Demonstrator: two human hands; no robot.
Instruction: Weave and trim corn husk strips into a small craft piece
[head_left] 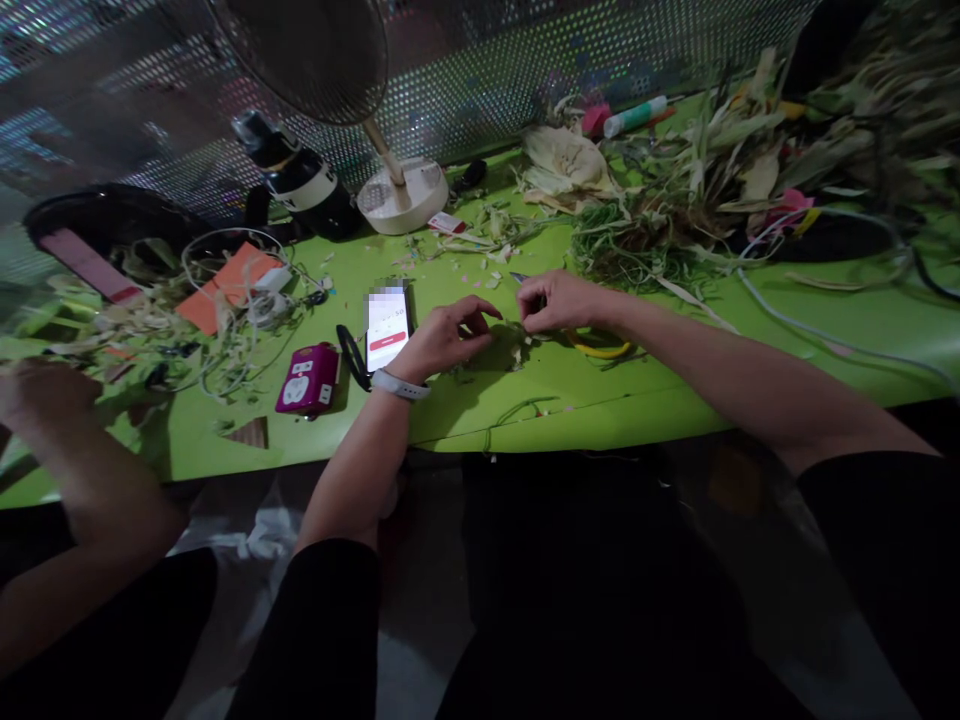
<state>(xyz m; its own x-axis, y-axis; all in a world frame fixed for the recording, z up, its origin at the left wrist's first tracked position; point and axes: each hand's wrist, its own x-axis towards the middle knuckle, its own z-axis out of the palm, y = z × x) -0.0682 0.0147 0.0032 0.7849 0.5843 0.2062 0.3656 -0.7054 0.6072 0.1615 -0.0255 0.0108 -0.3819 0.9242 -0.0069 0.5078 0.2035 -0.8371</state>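
My left hand (448, 338), with a pale band on its wrist, hovers low over the green tabletop (450, 425). Its fingers are slightly bent and apart, with nothing visible in them. Facing it, my right hand (559, 300) is closed, thumb and fingertips pressed together close to the table; what they pinch is hidden. Small pale plant scraps (517, 348) lie between the hands. A dark pointed tip shows behind my right fingers, and a yellow loop (600, 347) shows below that hand. I cannot tell whether they belong to one tool.
A lit phone (388, 325) and a magenta box (307, 380) lie left of my hands. Behind stand a fan (401, 195) and a dark bottle (307, 185). Dried leaves and husks (697, 190) heap at the right, beside a white cable (810, 315). Another person's hand (49, 400) is at far left.
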